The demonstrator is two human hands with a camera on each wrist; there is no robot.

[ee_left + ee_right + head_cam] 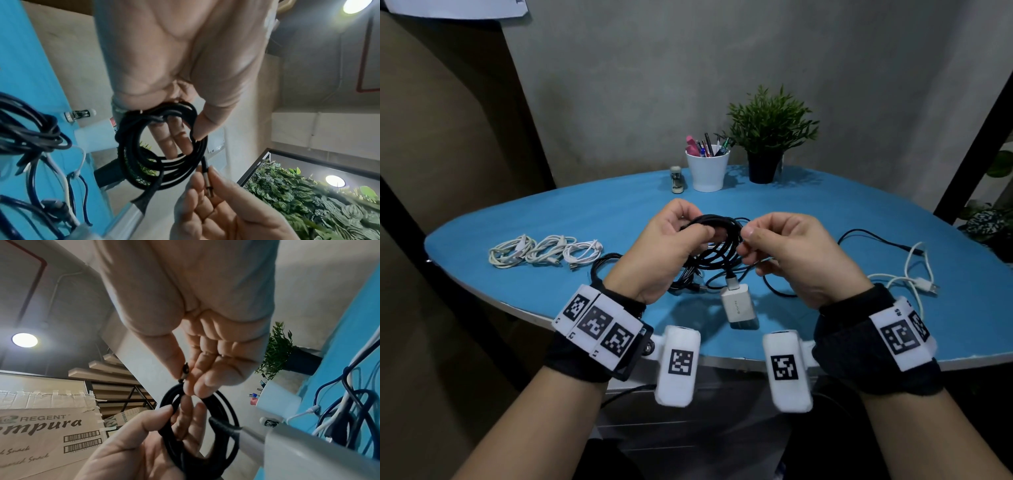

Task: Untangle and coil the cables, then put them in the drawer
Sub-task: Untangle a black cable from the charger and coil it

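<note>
My left hand [700, 230] holds a coil of black cable [722, 248] above the blue table [808, 219], fingers through the loops and thumb on top. The same coil [144, 162] hangs from that hand in the left wrist view. My right hand [747, 241] pinches the cable's metal end plug [208, 183] between thumb and fingers, right beside the coil. The cable's other end hangs down into a white charger adapter [739, 306]. Three coiled white cables [544, 253] lie in a row at the left. No drawer is clearly visible.
Loose black cables [685, 282] lie tangled under my hands. A loose white cable [914, 279] and a black lead [876, 240] lie at the right. A white pen cup [707, 171], a stapler [676, 180] and a potted plant [767, 137] stand at the far edge.
</note>
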